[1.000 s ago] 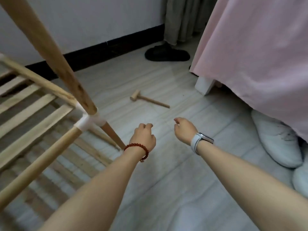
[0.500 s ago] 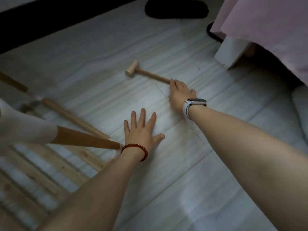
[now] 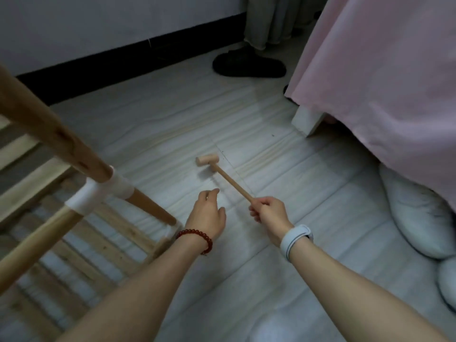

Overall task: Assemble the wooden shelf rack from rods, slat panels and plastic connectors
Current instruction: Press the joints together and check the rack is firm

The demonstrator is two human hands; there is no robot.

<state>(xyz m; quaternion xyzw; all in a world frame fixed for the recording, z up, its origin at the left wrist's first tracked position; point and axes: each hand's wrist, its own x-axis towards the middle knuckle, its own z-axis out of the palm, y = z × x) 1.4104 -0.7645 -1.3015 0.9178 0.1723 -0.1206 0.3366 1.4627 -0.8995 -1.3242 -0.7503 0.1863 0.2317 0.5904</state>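
The partly built wooden rack (image 3: 47,154) fills the left side, its slat panels (image 3: 32,183) lying behind thick rods. A white plastic connector (image 3: 98,193) joins a slanted rod (image 3: 49,134) to a lower rod (image 3: 32,245). My right hand (image 3: 269,211) grips the end of a small wooden mallet's handle; the mallet (image 3: 222,174) points away with its head just above the floor. My left hand (image 3: 207,213), with a red bead bracelet, hovers beside it over the floor, fingers loosely curled and holding nothing.
A pink bedcover (image 3: 382,82) hangs over the right side, with a white bed leg (image 3: 308,122) below it. White slippers (image 3: 419,218) lie at the right edge. A dark shoe (image 3: 246,65) and a trouser leg stand near the black baseboard (image 3: 123,58).
My right hand reached the mallet handle on the floor and now grips it, pulled nearer. My left hand, flat on the floor half a second ago, has lifted. The view rose back up.
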